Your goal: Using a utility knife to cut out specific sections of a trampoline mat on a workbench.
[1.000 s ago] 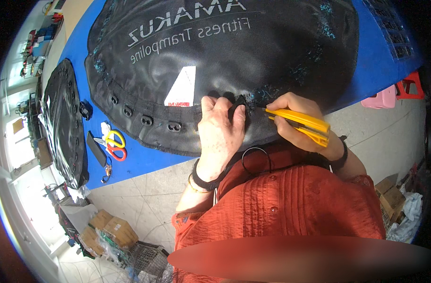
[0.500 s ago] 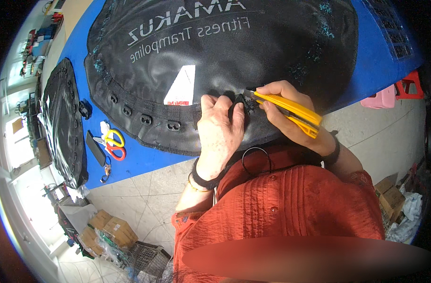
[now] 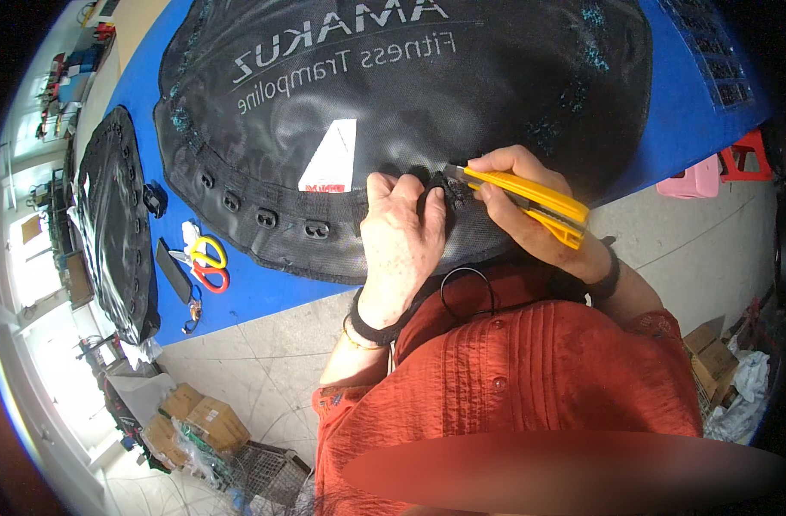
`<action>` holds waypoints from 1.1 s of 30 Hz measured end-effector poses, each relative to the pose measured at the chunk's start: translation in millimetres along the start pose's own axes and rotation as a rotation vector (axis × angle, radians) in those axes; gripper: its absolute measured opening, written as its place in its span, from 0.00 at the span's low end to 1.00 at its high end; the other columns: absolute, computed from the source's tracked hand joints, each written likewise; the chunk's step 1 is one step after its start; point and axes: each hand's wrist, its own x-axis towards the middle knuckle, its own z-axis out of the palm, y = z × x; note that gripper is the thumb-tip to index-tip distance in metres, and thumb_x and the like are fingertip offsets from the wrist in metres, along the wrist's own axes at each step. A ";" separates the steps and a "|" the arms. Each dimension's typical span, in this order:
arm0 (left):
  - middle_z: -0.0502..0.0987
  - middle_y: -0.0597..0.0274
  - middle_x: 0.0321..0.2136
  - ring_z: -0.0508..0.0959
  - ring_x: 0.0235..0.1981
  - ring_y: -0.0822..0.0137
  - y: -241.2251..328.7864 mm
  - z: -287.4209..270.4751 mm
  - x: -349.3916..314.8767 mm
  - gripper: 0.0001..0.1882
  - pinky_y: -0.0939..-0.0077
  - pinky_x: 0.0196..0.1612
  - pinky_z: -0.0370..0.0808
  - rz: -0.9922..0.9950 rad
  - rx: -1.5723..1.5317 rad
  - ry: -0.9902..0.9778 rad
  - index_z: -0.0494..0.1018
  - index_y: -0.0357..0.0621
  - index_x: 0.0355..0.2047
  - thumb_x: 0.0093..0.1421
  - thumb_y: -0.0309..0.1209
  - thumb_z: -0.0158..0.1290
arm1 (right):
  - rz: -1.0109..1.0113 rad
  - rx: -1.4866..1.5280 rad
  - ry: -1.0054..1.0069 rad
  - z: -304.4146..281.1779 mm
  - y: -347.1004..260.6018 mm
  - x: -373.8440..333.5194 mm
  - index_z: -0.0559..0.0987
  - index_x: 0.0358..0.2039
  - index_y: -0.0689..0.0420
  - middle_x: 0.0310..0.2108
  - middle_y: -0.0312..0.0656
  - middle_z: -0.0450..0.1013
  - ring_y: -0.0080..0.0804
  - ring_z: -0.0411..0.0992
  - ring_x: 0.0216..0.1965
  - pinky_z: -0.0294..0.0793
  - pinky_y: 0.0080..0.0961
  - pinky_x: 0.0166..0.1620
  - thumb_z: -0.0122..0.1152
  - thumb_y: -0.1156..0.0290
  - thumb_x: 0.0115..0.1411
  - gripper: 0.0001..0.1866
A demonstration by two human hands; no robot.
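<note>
A round black trampoline mat (image 3: 461, 95) lies on the blue table, its hemmed edge toward me. My left hand (image 3: 401, 232) pinches a raised fold of that hem. My right hand (image 3: 530, 202) is wrapped around a yellow utility knife (image 3: 547, 205), whose blade tip touches or nearly touches the pinched fold; the exact contact is too small to tell. Left of my hands, several black buckle-like fittings (image 3: 317, 230) sit along the hem. A white label (image 3: 331, 159) with a red strip lies on the mat just beyond my left hand. Teal thread marks (image 3: 543, 135) dot the mat's border.
On the blue table (image 3: 277, 301), scissors (image 3: 205, 258) with yellow and red handles lie beside a dark flat strip (image 3: 174, 271). Another black mat (image 3: 113, 224) hangs over the left edge. Cardboard boxes (image 3: 217, 421) stand on the floor at left; a red stool (image 3: 745, 156) is at right.
The utility knife's handle has tilted very slightly in my right hand. My left hand keeps its hold on the fold, and the mat stays where it was.
</note>
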 end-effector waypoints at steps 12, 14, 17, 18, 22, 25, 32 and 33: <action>0.72 0.45 0.35 0.80 0.29 0.45 1.4 -1.4 0.2 0.08 0.57 0.31 0.79 -0.004 0.001 -0.015 0.74 0.38 0.33 0.61 0.28 0.61 | -0.044 -0.154 -0.033 -3.2 -1.8 2.0 0.76 0.46 0.59 0.38 0.46 0.79 0.39 0.81 0.39 0.79 0.29 0.44 0.62 0.76 0.63 0.11; 0.72 0.45 0.34 0.80 0.29 0.44 1.2 -1.5 0.4 0.08 0.56 0.31 0.79 0.000 0.000 -0.015 0.73 0.38 0.33 0.61 0.28 0.61 | -0.022 -0.166 -0.041 -4.8 -3.3 0.6 0.77 0.45 0.59 0.38 0.46 0.79 0.40 0.81 0.39 0.79 0.30 0.44 0.62 0.75 0.62 0.11; 0.71 0.45 0.34 0.80 0.29 0.44 0.6 -1.4 0.9 0.08 0.56 0.31 0.79 0.018 0.002 -0.014 0.73 0.38 0.33 0.61 0.27 0.61 | -0.010 -0.188 -0.060 -7.8 -4.5 -2.8 0.77 0.45 0.59 0.37 0.46 0.79 0.40 0.81 0.39 0.79 0.30 0.43 0.62 0.75 0.61 0.11; 0.71 0.45 0.34 0.79 0.29 0.44 1.3 -1.7 1.0 0.08 0.56 0.31 0.79 0.009 -0.003 -0.016 0.73 0.38 0.32 0.61 0.27 0.61 | -0.017 -0.193 -0.062 -9.1 -4.7 -4.1 0.77 0.45 0.59 0.37 0.46 0.79 0.40 0.81 0.39 0.79 0.31 0.43 0.62 0.75 0.61 0.11; 0.71 0.45 0.35 0.80 0.29 0.43 3.1 -2.7 0.9 0.08 0.55 0.31 0.79 -0.006 -0.012 -0.017 0.73 0.38 0.32 0.61 0.27 0.61 | 0.000 -0.194 -0.083 -14.4 -8.6 -9.7 0.78 0.44 0.59 0.36 0.46 0.79 0.41 0.81 0.38 0.78 0.31 0.43 0.63 0.75 0.60 0.11; 0.71 0.46 0.34 0.80 0.29 0.43 3.2 -2.6 0.8 0.08 0.55 0.31 0.79 -0.034 -0.003 -0.030 0.74 0.37 0.33 0.61 0.27 0.61 | 0.046 -0.163 -0.115 -17.8 -8.1 -14.9 0.78 0.44 0.59 0.37 0.46 0.79 0.40 0.81 0.38 0.78 0.30 0.42 0.63 0.75 0.60 0.12; 0.72 0.46 0.34 0.80 0.29 0.43 1.4 -2.0 0.6 0.08 0.56 0.31 0.79 -0.004 -0.004 -0.016 0.74 0.38 0.33 0.61 0.28 0.61 | 0.055 -0.106 -0.117 -18.6 -6.9 -16.8 0.79 0.44 0.59 0.37 0.44 0.79 0.36 0.80 0.38 0.77 0.29 0.42 0.63 0.75 0.60 0.11; 0.72 0.46 0.34 0.80 0.29 0.43 1.5 -2.4 0.6 0.08 0.56 0.31 0.79 0.002 0.007 -0.019 0.74 0.38 0.33 0.61 0.28 0.61 | 0.043 -0.122 -0.082 -17.6 -6.5 -16.8 0.79 0.44 0.59 0.37 0.44 0.79 0.36 0.80 0.38 0.78 0.29 0.42 0.63 0.75 0.60 0.11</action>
